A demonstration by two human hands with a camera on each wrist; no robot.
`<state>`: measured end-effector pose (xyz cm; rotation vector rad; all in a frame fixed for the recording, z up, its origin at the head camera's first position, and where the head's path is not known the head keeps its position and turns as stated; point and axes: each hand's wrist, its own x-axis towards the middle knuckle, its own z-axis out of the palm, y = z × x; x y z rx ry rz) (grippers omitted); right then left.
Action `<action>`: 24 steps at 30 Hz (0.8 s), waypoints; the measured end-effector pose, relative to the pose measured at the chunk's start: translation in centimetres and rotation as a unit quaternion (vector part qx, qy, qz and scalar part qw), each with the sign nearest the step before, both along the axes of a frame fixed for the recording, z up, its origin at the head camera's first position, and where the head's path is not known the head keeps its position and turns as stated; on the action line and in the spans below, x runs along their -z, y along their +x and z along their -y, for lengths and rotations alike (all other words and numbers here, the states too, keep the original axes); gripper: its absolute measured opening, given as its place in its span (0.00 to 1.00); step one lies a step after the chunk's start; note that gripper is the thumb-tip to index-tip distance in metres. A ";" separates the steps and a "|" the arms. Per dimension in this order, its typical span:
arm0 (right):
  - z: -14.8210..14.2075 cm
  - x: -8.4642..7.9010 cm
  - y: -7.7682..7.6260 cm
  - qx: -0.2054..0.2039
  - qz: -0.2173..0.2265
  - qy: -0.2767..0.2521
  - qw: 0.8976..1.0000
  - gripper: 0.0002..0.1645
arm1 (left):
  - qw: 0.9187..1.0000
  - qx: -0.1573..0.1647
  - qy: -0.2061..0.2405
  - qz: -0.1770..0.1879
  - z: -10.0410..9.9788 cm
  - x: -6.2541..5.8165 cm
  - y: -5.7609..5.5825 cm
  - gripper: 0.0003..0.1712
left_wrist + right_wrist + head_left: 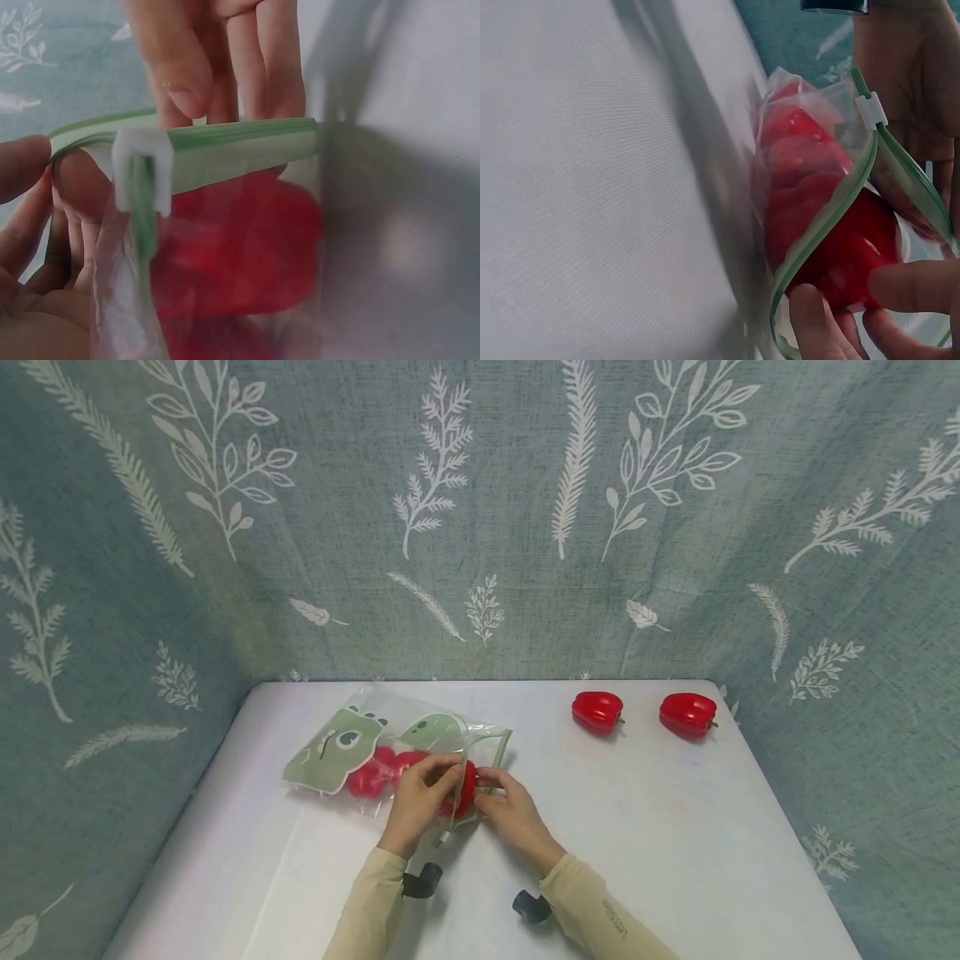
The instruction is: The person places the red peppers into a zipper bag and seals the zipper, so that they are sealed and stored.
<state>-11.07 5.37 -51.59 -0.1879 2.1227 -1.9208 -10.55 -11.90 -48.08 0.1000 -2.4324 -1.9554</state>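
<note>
A clear slider bag [337, 752] with a green dinosaur print lies on the left half of the table, several red bell peppers [371, 772] inside it. My left hand [416, 797] pinches the green zip edge [232, 142] of its open mouth between thumb and fingers. A white slider [142, 161] sits at one end of that edge. At the mouth, my right hand [517, 818] holds the end of a red bell pepper [855, 240], thumb and fingers against it. This pepper is within the opening, partly behind the clear film.
Two more red bell peppers [597, 712] [687, 716] lie apart at the table's back right. The white table [660, 852] is bordered by a green leaf-patterned cloth [517, 602]. Black wrist cameras [422, 881] [532, 907] sit beside both sleeves.
</note>
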 end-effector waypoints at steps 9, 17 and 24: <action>0.5 0.1 -0.1 -0.008 -0.017 0.019 1.000 0.27 | 1.000 -0.004 -0.017 -0.017 -0.2 0.0 -0.1 0.12; 1.0 0.4 -0.1 -0.022 -0.031 0.016 0.999 0.29 | 1.000 -0.005 -0.008 -0.023 -0.3 0.1 -0.2 0.14; 1.2 0.4 0.1 -0.030 -0.037 0.031 0.998 0.27 | 1.000 -0.004 0.016 -0.014 -0.4 0.3 -0.4 0.14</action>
